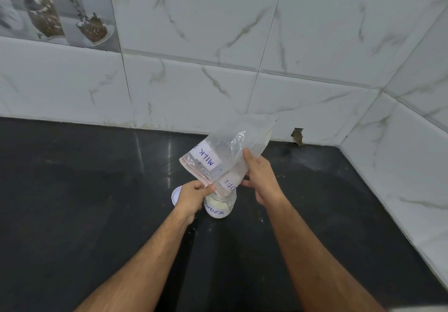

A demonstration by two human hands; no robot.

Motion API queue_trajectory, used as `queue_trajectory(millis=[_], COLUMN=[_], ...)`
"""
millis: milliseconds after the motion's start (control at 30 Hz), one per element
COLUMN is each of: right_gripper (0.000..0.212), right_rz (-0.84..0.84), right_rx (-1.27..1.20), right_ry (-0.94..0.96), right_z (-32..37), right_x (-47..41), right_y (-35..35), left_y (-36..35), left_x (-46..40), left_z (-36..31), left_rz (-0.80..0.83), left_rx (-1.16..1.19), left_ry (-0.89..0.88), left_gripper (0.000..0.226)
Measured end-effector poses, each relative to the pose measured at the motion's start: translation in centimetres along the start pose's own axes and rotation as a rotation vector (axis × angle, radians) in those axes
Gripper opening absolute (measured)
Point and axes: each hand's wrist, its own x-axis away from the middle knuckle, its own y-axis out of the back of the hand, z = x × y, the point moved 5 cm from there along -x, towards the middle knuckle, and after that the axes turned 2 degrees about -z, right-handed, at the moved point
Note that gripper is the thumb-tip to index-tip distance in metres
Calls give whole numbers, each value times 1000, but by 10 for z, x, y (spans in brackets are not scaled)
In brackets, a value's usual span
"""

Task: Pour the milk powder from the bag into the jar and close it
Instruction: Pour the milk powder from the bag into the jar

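Note:
A clear zip bag (225,151) with a white label reading "MILK" is tipped mouth-down over an open glass jar (219,208) labelled "POWDER". Pale powder lies inside the jar. My left hand (192,196) pinches the bag's red-striped mouth edge right above the jar's rim. My right hand (260,177) grips the bag's side and lifts its bottom end up toward the wall. The jar's white lid (176,196) lies on the counter just left of the jar, partly hidden behind my left hand.
The jar stands on a glossy black counter (84,202). White marble-pattern wall tiles (218,88) close off the back and the right side, meeting in a corner. A small broken hole (297,135) shows at the wall's base.

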Motion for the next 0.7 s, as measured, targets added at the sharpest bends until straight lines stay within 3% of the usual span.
queue_trajectory(millis=[167,400,500,700], right_gripper=[30,36,37,32], right_rz=[9,13,28,31], right_rx=[26,156,202,123], right_ry=[44,149,205,189], right_z=[-3,-1,6,6], right_x=[-2,0,2,0], right_y=[-1,-4,-7,-7], left_y=[-2,-2,-4,-7], left_x=[-2,3,5,9], left_z=[4,0,-3,-6], left_rz=[-22,-37,-8,3], left_rx=[16,47,44,29], left_ry=[44,54,47,46], left_gripper=[23,12,20,23])
